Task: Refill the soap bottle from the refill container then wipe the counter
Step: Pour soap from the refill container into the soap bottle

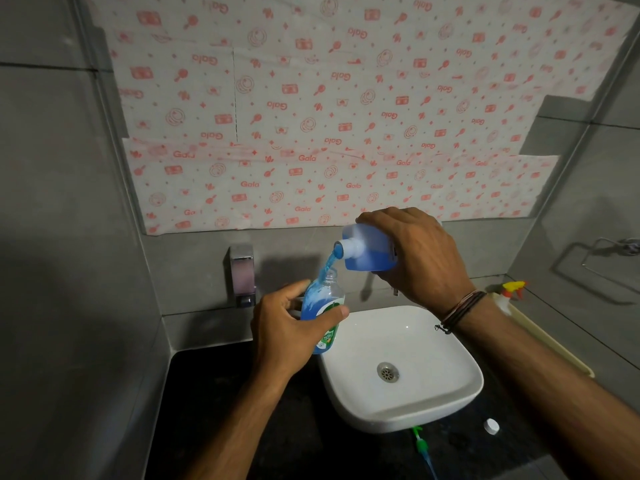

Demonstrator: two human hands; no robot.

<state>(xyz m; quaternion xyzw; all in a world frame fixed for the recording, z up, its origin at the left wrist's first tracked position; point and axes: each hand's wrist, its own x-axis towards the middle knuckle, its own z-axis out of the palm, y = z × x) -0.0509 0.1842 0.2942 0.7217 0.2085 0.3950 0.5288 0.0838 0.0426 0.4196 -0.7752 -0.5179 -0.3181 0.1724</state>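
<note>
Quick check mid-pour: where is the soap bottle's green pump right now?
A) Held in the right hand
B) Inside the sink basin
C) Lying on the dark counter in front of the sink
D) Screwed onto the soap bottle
C: the green pump lies on the dark counter just in front of the sink, while the soap bottle stands open-necked under the blue stream.

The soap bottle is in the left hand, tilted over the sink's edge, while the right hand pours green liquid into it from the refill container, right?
Not quite: the head view shows blue liquid, not green, streaming from the refill container in the right hand into the soap bottle held by the left hand.
</note>
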